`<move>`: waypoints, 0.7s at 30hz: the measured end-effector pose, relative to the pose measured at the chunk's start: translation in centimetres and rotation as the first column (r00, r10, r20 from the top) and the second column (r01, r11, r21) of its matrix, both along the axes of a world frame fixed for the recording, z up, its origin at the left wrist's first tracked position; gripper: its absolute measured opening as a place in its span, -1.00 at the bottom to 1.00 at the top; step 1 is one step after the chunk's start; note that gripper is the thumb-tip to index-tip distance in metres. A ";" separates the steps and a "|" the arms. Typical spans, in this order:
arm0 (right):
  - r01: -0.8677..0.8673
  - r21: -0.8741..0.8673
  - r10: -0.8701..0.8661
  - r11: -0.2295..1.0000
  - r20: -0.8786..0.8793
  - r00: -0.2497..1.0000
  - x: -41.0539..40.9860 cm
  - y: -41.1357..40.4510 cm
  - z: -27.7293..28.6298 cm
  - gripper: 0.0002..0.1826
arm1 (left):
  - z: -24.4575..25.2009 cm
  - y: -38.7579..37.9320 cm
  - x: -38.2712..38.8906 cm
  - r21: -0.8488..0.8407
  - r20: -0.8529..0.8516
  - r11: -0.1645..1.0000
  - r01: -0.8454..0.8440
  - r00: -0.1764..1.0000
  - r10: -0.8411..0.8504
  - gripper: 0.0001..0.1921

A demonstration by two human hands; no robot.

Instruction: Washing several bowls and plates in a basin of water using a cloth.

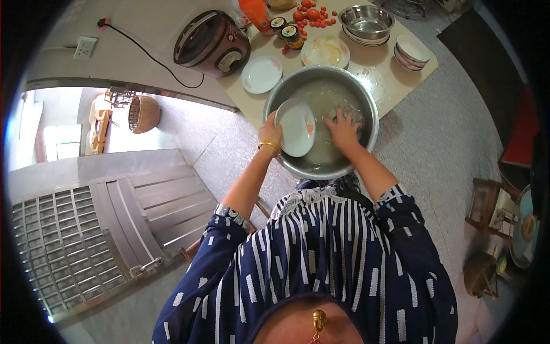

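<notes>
A large metal basin (pixel 374 107) of cloudy water stands at the near edge of the table. My left hand (pixel 270 132) grips the left rim of a white oval-looking plate (pixel 295 128) with an orange flower, held tilted over the water inside the basin. My right hand (pixel 344 130) is in the water at the basin's right side, fingers spread over a pale, crumpled thing that may be a cloth; its grip is unclear. Just beyond the basin lies a plate with yellowish residue (pixel 325 50), and to its left a white plate with pink flowers (pixel 262 74).
On the table (pixel 397 88) are a rice cooker (pixel 212 43), two jars, an orange bottle (pixel 256 15), small tomatoes (pixel 313 15), a steel bowl (pixel 366 20) on stacked dishes, and stacked bowls (pixel 411 52) at the right. A metal door stands at lower left.
</notes>
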State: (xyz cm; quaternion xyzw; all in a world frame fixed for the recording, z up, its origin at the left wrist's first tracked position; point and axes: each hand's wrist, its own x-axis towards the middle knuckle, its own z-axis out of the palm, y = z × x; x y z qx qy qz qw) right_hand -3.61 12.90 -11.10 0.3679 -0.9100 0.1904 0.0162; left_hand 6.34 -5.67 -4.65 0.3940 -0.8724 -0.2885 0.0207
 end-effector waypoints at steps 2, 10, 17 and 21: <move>-0.075 0.175 0.027 0.982 0.262 0.965 -0.5 -0.3 -1.6 -0.63 | 0.0 0.6 -0.5 0.023 0.013 0.999 -0.033 0.999 0.033 -0.59; 0.658 -0.247 0.071 0.712 0.957 0.283 -0.8 -3.7 -2.2 -0.59 | -4.6 1.0 0.4 0.251 -0.122 0.964 -0.090 0.985 0.124 -0.62; 0.626 -0.427 0.168 0.653 0.887 0.429 1.7 -6.3 0.0 -0.56 | -4.6 2.7 -0.6 0.617 -0.075 0.779 -0.110 0.977 0.198 -0.59; 0.473 -0.447 0.211 0.760 0.857 0.471 1.7 -6.5 1.0 -0.60 | -0.3 3.7 -1.9 0.833 0.062 0.516 -0.199 0.961 0.271 -0.58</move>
